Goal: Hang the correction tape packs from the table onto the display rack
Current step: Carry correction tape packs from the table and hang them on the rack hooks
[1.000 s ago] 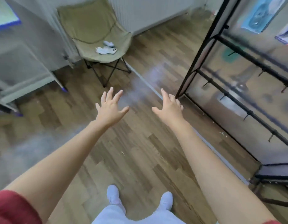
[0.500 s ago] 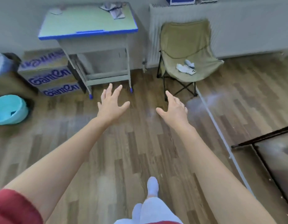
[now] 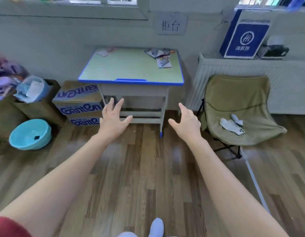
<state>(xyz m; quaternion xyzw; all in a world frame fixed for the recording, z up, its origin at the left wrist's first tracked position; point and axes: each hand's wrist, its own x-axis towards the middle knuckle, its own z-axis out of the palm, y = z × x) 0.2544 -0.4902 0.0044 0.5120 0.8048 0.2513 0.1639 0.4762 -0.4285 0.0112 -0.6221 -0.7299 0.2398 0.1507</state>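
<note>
Left hand [image 3: 115,120] and right hand [image 3: 186,123] both outstretched, fingers spread, holding nothing. Table [image 3: 131,69] beyond both; correction tape packs [image 3: 161,57] lie beyond the right hand, well apart.

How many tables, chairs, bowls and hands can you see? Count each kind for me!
table: 1
chair: 1
bowl: 1
hands: 2, the left hand and the right hand
Total: 5
</note>
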